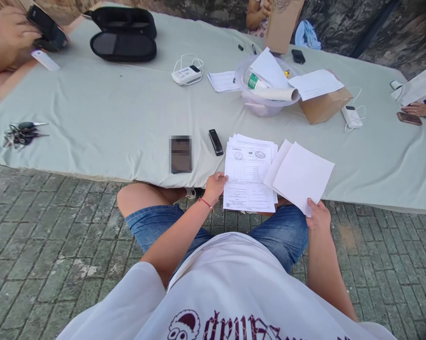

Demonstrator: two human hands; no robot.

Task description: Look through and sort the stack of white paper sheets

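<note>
My left hand (215,185) grips the left edge of a stack of printed forms (248,177) that rests half on the table's front edge, half over my lap. My right hand (317,215) pinches the lower corner of a few blank-backed white sheets (301,175), lifted and tilted to the right of the stack. Both hands are closed on paper. A red string sits on my left wrist.
On the grey-green covered table (110,118) lie a phone (180,154), a small black device (215,141), keys (20,133), a black case (123,34), white card readers (187,74), a plastic bowl (260,101) with papers and a cardboard box (324,106). Other people's hands are at the far left (11,30) and right (416,109).
</note>
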